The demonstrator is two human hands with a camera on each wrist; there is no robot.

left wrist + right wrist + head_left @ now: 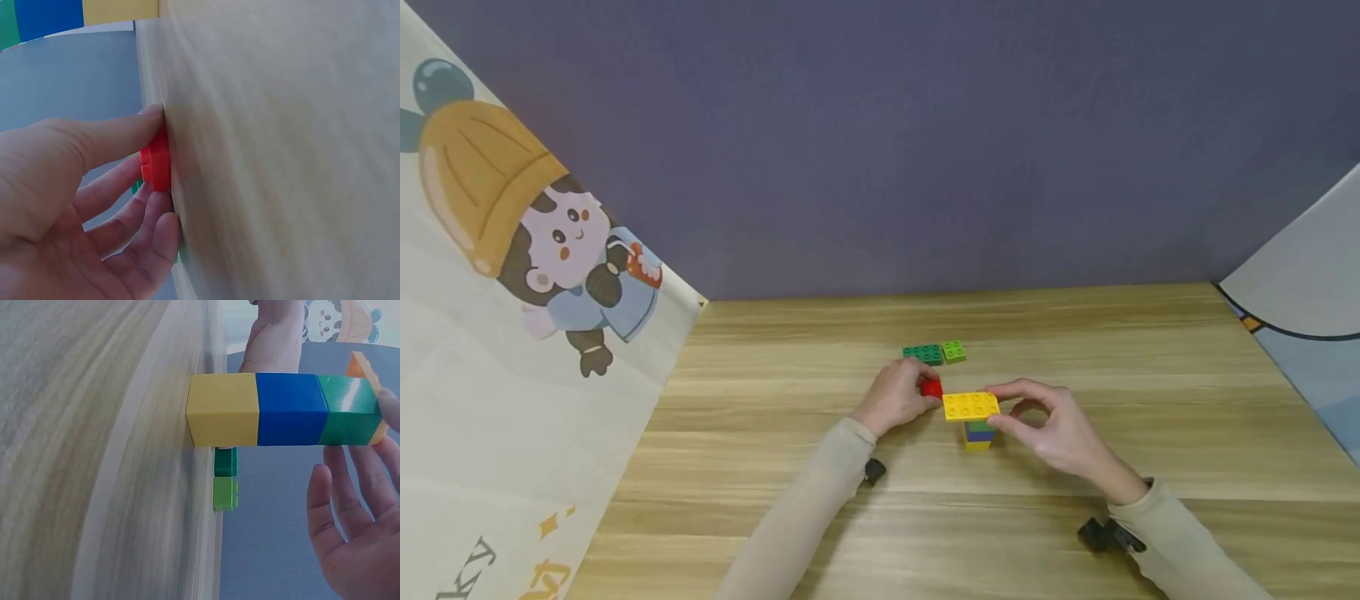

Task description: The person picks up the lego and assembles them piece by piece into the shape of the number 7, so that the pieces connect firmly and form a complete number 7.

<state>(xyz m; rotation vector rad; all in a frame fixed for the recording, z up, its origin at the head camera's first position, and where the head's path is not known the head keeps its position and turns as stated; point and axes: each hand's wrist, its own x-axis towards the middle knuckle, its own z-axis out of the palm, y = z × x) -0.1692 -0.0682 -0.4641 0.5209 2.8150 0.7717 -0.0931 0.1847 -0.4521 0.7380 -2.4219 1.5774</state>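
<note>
Tabletop (pixel 715 467), left hand (pixel 897 395), partly hidden red brick (pixel 932 388)

A cartoon-printed sheet (pixel 482 400) and a grey-blue panel (pixel 925 150) border a wood-grain table (pixel 722 442).

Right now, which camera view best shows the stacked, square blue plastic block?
The right wrist view: the square blue plastic block appears large and unobstructed. The head view shows it small; the left wrist view crops it at the top edge.
</note>
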